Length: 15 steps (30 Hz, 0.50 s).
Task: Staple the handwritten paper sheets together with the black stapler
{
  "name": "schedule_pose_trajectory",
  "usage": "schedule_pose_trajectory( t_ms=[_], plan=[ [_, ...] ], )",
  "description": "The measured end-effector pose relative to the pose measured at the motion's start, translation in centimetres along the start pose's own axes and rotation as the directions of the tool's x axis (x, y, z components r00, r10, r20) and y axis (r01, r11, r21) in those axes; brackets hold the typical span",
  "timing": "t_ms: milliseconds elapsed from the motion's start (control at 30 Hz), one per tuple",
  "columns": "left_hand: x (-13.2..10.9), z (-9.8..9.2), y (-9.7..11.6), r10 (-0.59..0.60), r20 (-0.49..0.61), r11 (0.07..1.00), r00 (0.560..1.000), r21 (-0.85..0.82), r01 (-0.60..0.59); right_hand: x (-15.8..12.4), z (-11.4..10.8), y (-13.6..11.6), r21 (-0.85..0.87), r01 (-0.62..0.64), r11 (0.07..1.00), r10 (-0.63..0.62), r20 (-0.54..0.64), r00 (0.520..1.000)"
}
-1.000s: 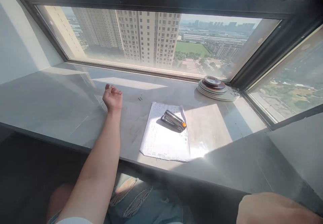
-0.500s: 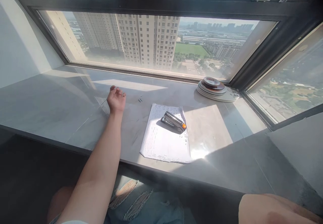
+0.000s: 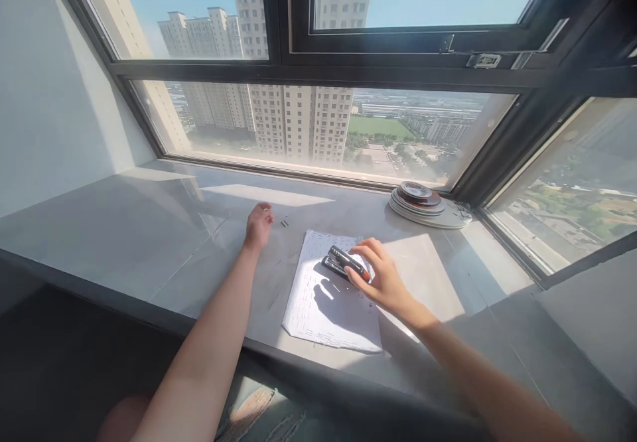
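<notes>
The stapler (image 3: 344, 263) lies aslant on the upper part of a marked sheet of paper (image 3: 331, 332), the right hand (image 3: 381, 276) at its orange-tipped end with thumb and fingers apart about it; whether they touch it cannot be told. To the left, the left hand (image 3: 259, 224), fingers curled, is just beside small staples (image 3: 284, 221); its grip is unclear. Stacked plates (image 3: 418, 204) stand beyond, near the window (image 3: 318, 73).

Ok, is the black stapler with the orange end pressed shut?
No: the black stapler shows a gap between its upper arm and base at the end away from the orange tip.
</notes>
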<state>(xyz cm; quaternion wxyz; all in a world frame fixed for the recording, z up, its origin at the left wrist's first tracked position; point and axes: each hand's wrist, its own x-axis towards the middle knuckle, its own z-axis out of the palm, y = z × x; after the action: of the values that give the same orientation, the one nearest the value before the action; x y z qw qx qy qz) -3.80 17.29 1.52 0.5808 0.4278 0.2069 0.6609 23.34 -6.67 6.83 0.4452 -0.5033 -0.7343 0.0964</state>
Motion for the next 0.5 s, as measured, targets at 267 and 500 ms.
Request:
schedule_pose_trajectory(
  t_ms=[267, 500],
  plan=[
    [-4.5, 1.1, 0.1, -0.027, 0.296, 0.731, 0.955, 0.657, -0.183, -1.0, 1.0, 5.2, -0.026, -0.128, 0.991, 0.131, 0.237, 0.963],
    [-11.1, 1.8, 1.3, -0.277, 0.559, 0.438, 0.782, 0.798, -0.415, -0.4, 1.8, 5.6, 0.142, -0.103, 0.985, 0.063, 0.266, 0.962]
  ],
)
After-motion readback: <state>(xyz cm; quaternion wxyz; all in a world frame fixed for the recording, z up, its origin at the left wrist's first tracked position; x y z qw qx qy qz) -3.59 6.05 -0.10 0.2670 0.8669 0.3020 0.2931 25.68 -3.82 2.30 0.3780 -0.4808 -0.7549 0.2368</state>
